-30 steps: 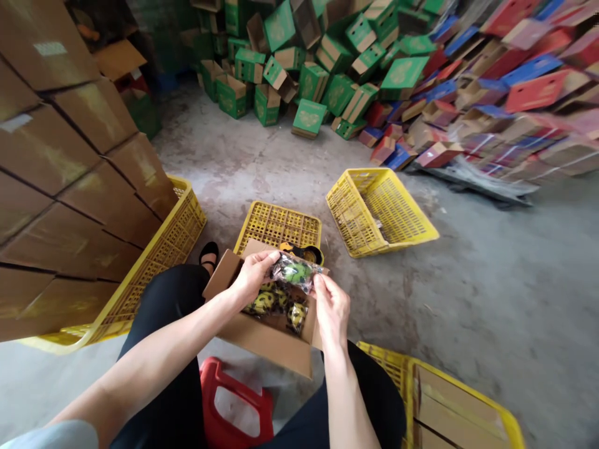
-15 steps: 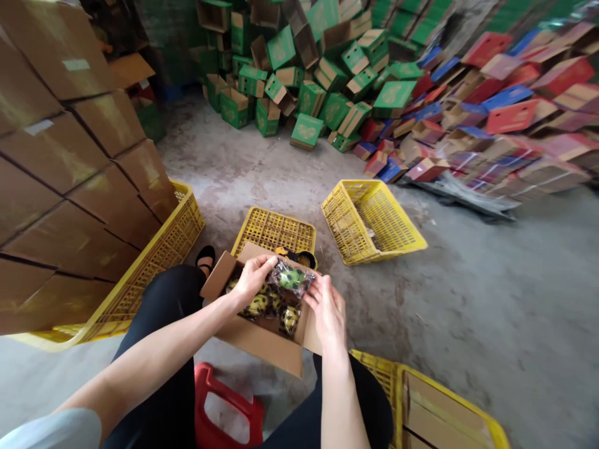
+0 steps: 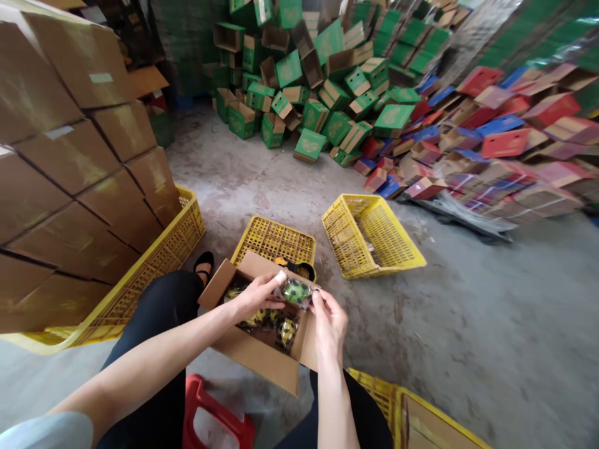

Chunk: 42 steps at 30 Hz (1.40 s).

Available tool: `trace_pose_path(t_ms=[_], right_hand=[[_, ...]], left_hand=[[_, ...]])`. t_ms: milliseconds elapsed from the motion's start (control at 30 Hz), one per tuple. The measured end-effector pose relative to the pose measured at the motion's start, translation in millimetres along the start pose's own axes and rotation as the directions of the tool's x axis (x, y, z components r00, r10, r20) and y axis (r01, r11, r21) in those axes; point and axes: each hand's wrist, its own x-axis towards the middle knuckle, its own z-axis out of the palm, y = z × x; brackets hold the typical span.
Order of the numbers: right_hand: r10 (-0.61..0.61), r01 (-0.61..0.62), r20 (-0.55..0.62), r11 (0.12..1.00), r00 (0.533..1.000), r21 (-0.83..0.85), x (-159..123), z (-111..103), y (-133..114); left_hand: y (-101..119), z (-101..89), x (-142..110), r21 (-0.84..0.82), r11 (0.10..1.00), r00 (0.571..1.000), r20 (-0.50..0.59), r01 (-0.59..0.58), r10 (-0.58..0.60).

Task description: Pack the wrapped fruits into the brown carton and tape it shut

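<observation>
Head view shows a shiny, clear-wrapped, green-and-black packet.

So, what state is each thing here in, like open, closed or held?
Green packet: held, clear-wrapped
Left hand: pinching the packet's left end
Right hand: pinching its right end
Cardboard box: open, flaps spread
Yellow packets: lying inside the box
Brown cartons: closed, stacked
Green boxes: heaped, some open

There are two hands, one green packet and one open carton under it. I count four crates and one stool. The green boxes are too many for counting.
</observation>
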Motion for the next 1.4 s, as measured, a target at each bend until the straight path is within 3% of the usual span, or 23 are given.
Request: trace_pose_path(t_ms=[233, 367, 467, 600, 800, 933, 1067, 1167, 1300, 1400], right_hand=[[-0.274, 0.270, 0.036, 0.904, 0.961, -0.332, -7, 2, -13], [-0.318, 0.337, 0.112, 0.876, 0.941, -0.344, -7, 2, -15], [-0.314, 0.344, 0.146, 0.888, 0.938, -0.304, -5, 2, -14], [-0.254, 0.285, 0.151, 0.930, 0.955, -0.233, -5, 3, -16], [-0.133, 0.150, 0.129, 0.980, 0.983, -0.131, -5, 5, -14], [0.074, -0.080, 0.147, 0.996, 0.986, 0.036, -5, 5, -6], [0.201, -0.255, 0.271, 0.950, 0.941, 0.183, -6, 7, -8], [0.185, -0.252, 0.313, 0.949, 0.932, 0.190, -7, 9, -14], [0.149, -0.213, 0.273, 0.952, 0.950, 0.221, -8, 9, -19], [0.120, -0.186, 0.259, 0.951, 0.958, 0.247, -8, 8, -18]], left_hand=[[4, 1.3, -2, -0.046, 0.983, 0.981, 0.083, 0.179, -0.175], [5, 0.0, 1, -0.115, 0.963, 0.968, 0.104, 0.242, -0.231], [4, -3.8, 3, -0.158, 0.969, 0.980, 0.088, 0.189, -0.177], [4, -7.9, 3, -0.177, 0.981, 0.994, 0.088, 0.081, -0.066], [5, -7.7, 4, -0.149, 0.989, 0.995, 0.095, 0.004, 0.010], [5, -5.5, 2, -0.116, 0.991, 0.988, 0.131, -0.068, 0.084], [5, -4.7, 3, -0.077, 0.995, 0.987, 0.144, -0.056, 0.067], [5, -6.1, 6, -0.087, 0.996, 0.993, 0.110, -0.038, 0.047], [2, -9.6, 9, -0.123, 0.992, 1.000, 0.017, -0.002, 0.004], [-1, -12.2, 10, -0.128, 0.990, 0.994, 0.100, 0.062, -0.049]])
